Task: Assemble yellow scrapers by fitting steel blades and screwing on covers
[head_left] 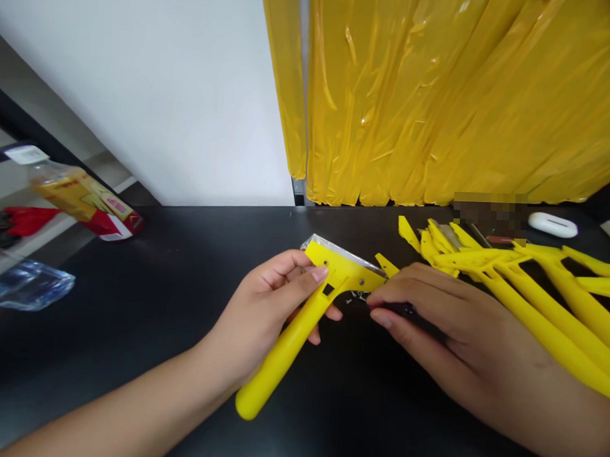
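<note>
My left hand [275,291] is closed round a yellow plastic scraper [285,348], its thumb pressing on the wide head. The handle slants down towards me. A metal blade [344,250] edged with clear film lies along the head's far side, and one screw [362,282] sits in the head near its right end. My right hand [446,320] is closed beside that end, with a slim dark tool [407,309] partly showing under its fingers; its tip is hidden. Several small screws [353,297] lie on the black table by the right fingertips.
Several yellow scraper handles [537,296] are heaped at the right, with loose yellow head pieces [429,239] beyond. A white earphone case [552,224] lies behind them. At the left are a drink bottle [93,201] and a clear container [33,286]. Yellow sheeting [439,100] hangs behind.
</note>
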Tool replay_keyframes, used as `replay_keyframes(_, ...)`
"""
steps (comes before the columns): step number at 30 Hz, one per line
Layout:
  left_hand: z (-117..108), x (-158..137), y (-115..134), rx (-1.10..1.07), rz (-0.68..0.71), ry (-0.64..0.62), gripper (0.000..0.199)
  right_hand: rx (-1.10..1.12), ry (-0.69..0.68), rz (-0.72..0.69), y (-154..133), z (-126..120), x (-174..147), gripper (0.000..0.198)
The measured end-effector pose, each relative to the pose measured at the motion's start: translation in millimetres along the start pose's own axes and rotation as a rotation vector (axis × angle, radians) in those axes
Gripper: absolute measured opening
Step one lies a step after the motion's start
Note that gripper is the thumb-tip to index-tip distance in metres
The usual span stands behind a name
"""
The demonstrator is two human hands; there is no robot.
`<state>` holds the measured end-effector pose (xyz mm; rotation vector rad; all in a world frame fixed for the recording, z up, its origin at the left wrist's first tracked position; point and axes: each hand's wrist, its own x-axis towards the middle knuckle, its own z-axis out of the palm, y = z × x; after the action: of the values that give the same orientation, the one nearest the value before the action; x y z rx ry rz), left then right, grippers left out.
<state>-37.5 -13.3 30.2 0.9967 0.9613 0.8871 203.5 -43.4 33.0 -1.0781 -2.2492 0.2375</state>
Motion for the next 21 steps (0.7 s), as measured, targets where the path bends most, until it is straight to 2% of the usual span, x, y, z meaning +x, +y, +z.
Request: replay_keyframes(21,-3.9,2.5,-3.2,0.029,0.015,-0.001,0.025,-0.025,0.016,-0.083,-0.2,-2.5,0.1,0.013)
